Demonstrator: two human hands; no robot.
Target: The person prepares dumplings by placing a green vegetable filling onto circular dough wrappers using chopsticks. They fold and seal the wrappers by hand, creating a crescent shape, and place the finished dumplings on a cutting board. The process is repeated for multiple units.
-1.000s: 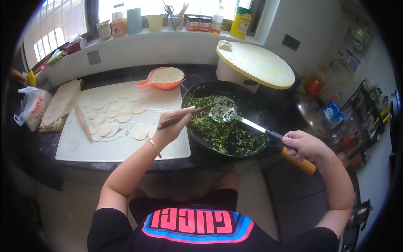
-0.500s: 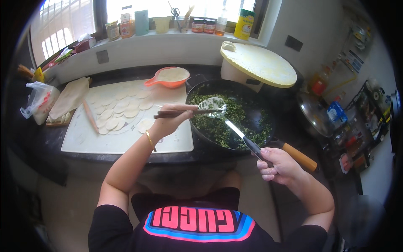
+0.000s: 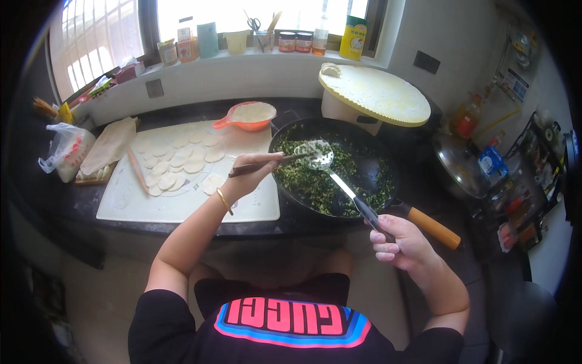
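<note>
A dark wok [image 3: 370,130] holds chopped green filling [image 3: 312,188], spread mostly over its left and near side. My right hand [image 3: 400,240] is closed round the black handle of a metal slotted spoon [image 3: 344,187]. The spoon's head lies over the filling, with green bits on it. In my left hand [image 3: 251,170] are brown chopsticks [image 3: 257,166], pinched in the fingers, their tips at the spoon's head. Whether the tips touch the spoon I cannot tell. Left of the wok, several thin round dough wrappers [image 3: 194,164] lie on a white mat [image 3: 242,206].
A rolling pin [image 3: 138,171] lies on the mat. An orange strainer [image 3: 253,126] with flour stands behind it. A floured round yellow board [image 3: 376,94] rests on a pot behind the wok. The wok's wooden handle [image 3: 433,228] juts out near my right hand. A glass lid [image 3: 458,155] stands at right.
The chopsticks have tilted, their tips now higher beside the spoon's head. The spoon stays over the filling with little movement. The whole view has shifted slightly.
</note>
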